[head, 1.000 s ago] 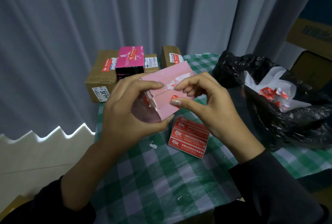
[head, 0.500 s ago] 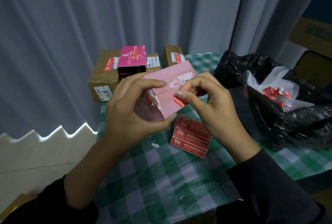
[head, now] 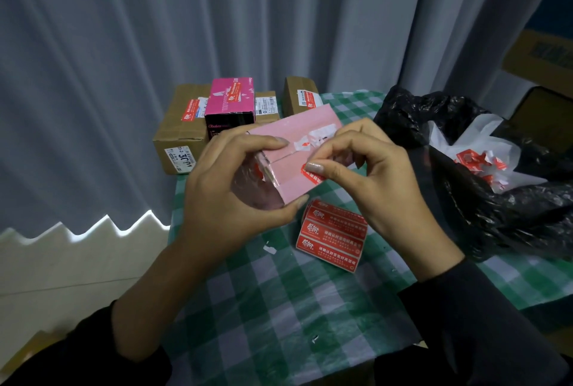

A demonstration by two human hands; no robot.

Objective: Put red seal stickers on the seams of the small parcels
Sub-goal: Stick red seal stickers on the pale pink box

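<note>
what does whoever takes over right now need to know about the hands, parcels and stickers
Left hand grips the pale pink box above the checked table, seam up.
Right hand pinches a red seal sticker against the box beside the seam; it looks not yet pressed flat.
Sticker sheet lies on the table under the right hand.
Done: large cardboard box, magenta box and small cardboard box at the back carry red stickers.
Left: smooth this sticker over the seam.
</note>
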